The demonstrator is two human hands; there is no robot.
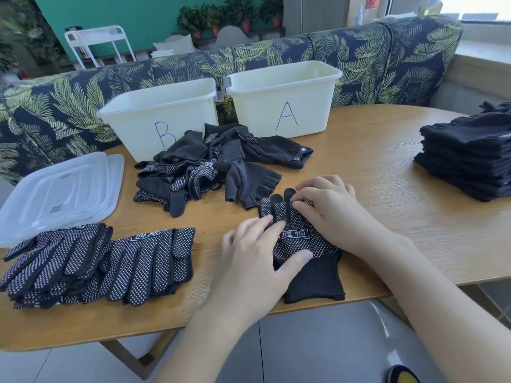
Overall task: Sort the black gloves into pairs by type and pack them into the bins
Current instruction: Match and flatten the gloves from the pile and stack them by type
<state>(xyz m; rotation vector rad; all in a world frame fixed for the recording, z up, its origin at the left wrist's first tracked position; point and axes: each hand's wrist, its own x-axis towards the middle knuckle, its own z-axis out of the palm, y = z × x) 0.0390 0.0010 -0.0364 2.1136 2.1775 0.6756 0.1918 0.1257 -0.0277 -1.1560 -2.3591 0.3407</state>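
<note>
Low in the middle of the frame, we have a dotted glove (301,239) lying flat at the near edge of the wooden table (387,167), its ribbed knit cuff toward us and its fingers pointing up the frame, leaning slightly left. That long axis is what matters for the next move: both hands already sit on it, one at each end. Our left hand (260,258) rests on the palm and cuff, fingers fairly straight and the thumb pressing down. Our right hand (329,205) is curled over the fingertip end; it seems to pinch one glove finger, though we cannot be sure from this angle. We judge that the pair is being squared up before it is moved.

To the lower left lies a stack of dotted gloves (96,261), black knit covered with small white grip dots. Beyond our hands, in the middle of the frame, is the unsorted pile (204,167), a soft heap mixing dotted gloves with plain matte ones, some fingerless.

Farther back stand two cream plastic bins, bin B (163,117) at centre left and bin A (284,98) to its right, side by side. Clear lids (60,189) lie at the left edge. At the far right edge sits a neat stack of plain gloves (467,161).
</note>
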